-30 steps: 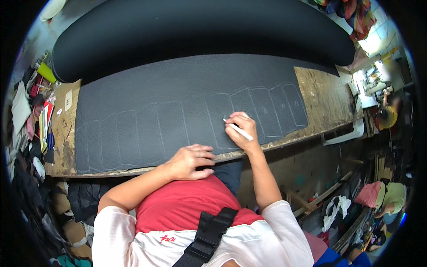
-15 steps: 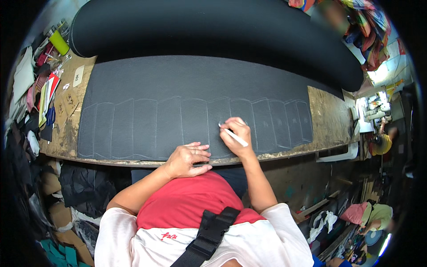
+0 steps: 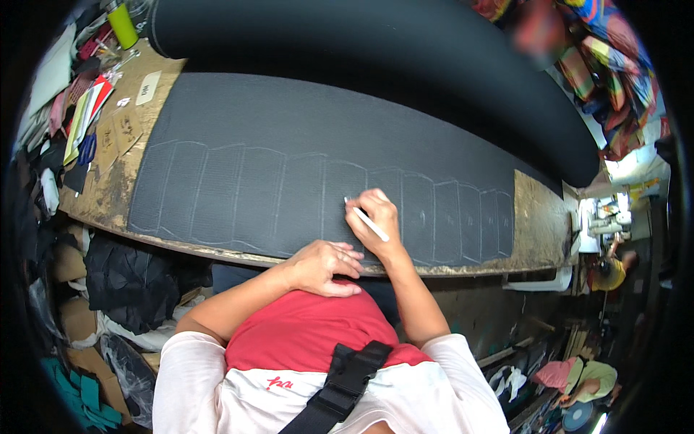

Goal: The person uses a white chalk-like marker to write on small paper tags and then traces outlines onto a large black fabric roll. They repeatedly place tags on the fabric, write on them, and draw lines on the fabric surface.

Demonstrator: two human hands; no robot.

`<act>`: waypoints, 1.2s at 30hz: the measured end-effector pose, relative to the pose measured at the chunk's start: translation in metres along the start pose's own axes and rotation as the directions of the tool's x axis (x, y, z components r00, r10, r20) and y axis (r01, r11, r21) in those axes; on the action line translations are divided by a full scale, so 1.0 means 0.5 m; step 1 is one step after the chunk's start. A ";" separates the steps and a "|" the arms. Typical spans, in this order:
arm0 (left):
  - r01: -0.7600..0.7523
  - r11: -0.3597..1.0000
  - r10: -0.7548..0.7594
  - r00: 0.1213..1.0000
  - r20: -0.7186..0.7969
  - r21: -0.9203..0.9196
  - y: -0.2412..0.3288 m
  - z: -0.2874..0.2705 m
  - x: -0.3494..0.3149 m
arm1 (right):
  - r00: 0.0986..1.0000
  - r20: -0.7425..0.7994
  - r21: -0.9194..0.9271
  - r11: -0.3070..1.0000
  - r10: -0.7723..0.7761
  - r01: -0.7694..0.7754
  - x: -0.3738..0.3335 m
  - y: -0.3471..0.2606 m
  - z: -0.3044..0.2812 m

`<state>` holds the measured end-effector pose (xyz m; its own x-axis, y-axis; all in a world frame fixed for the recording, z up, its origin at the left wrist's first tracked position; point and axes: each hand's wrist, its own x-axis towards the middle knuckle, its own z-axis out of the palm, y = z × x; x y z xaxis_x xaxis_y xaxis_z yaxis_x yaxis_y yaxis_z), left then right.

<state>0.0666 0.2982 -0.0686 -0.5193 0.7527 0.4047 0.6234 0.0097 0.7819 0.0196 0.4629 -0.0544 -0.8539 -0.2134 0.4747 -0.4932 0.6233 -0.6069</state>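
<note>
A black ribbed sheet of material lies over the table, marked with a row of white outlined panels. My right hand is closed in a writing grip around a white marking pen. The pen's tip meets the sheet inside one of the middle panels, where small marks show in several panels to the right. At the table's front edge, my left hand rests open, its fingers stretched along the near edge of the sheet, holding nothing.
A large black roll spans the back of the wooden table. At the left are cardboard pieces, blue-handled scissors and a green bottle. A white stool stands under the right end. Another person is far right.
The view has turned, tilting the table down to the right. My right hand still holds the pen on the sheet, its tip slightly shifted; the left hand's fingers have drawn a little closer together.
</note>
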 end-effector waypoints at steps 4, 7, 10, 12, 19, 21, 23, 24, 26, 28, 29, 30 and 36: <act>0.020 0.999 -0.018 0.999 0.039 -0.050 -0.002 -0.003 -0.007 | 0.998 0.044 -0.032 0.999 0.038 -0.036 -0.010 -0.001 -0.014; 0.002 0.976 0.001 1.000 0.013 -0.216 -0.008 -0.006 -0.007 | 0.967 0.207 -0.176 0.978 0.150 -0.114 0.003 -0.022 -0.027; 0.043 0.893 -0.042 0.999 0.011 -0.447 -0.013 -0.010 -0.010 | 0.968 0.212 0.106 0.981 0.137 -0.162 0.034 -0.050 0.009; 0.037 0.871 -0.036 0.999 0.010 -0.490 -0.016 -0.007 -0.010 | 0.997 0.064 0.142 0.989 -0.037 0.027 0.059 -0.057 0.063; -0.059 0.969 0.083 0.992 0.093 -0.240 -0.018 0.002 -0.010 | 0.988 0.151 -0.023 1.000 -0.013 0.017 0.064 -0.062 0.084; -0.067 0.972 0.086 0.993 0.076 -0.225 -0.016 0.003 -0.011 | 0.949 0.316 -0.074 0.997 0.013 0.010 0.070 -0.078 0.071; -0.077 0.973 0.094 0.993 0.072 -0.217 -0.014 0.000 -0.012 | 0.860 0.502 -0.046 0.996 0.086 -0.072 0.089 -0.098 0.071; -0.037 0.977 0.063 0.990 0.122 -0.210 -0.013 -0.002 -0.013 | 0.899 0.438 0.022 0.999 0.032 -0.046 0.099 -0.109 0.082; 0.037 0.982 0.005 0.976 0.219 -0.187 -0.013 -0.006 -0.013 | 0.957 0.279 0.121 0.992 -0.079 0.046 0.119 -0.127 0.132; 0.030 0.978 0.017 0.975 0.220 -0.209 -0.013 -0.007 -0.014 | 0.963 0.209 0.121 0.981 -0.171 0.148 0.141 -0.134 0.184; 0.026 0.978 0.020 0.976 0.219 -0.206 -0.013 -0.007 -0.014 | 0.949 0.234 0.109 0.976 -0.209 0.188 0.138 -0.134 0.189; 0.022 0.980 0.022 0.976 0.217 -0.200 -0.014 -0.007 -0.015 | 0.931 0.281 0.087 0.972 -0.233 0.218 0.138 -0.132 0.198; -0.067 0.979 0.097 0.984 0.151 -0.192 -0.019 0.002 -0.019 | 0.934 0.316 0.003 0.985 -0.167 0.175 0.138 -0.131 0.187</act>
<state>0.0662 0.2915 -0.0802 -0.3621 0.8407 0.4025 0.5330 -0.1676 0.8294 -0.0226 0.3368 -0.0415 -0.7676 -0.5413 0.3433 -0.6357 0.5740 -0.5162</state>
